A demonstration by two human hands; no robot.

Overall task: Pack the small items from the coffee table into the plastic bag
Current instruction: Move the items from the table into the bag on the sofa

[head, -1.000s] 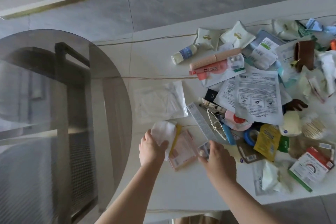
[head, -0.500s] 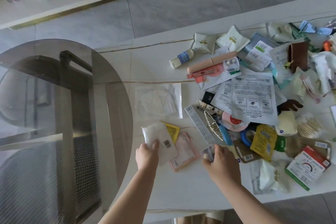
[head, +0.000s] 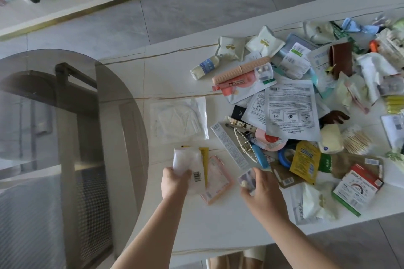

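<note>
Left hand [head: 175, 182]: grips a white packet [head: 188, 162] with barcode.
Right hand [head: 263, 188]: pinches a small clear packet [head: 247, 178].
Coffee table [head: 175, 76]: many items.

plastic bag [head: 188, 167]: white, barcoded, near table edge | small items [head: 290, 113]: jumbled heap, table's right half

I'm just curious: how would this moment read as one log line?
left hand: grips white pouch | right hand: holds small clear packet | coffee table: many items unpacked
</note>
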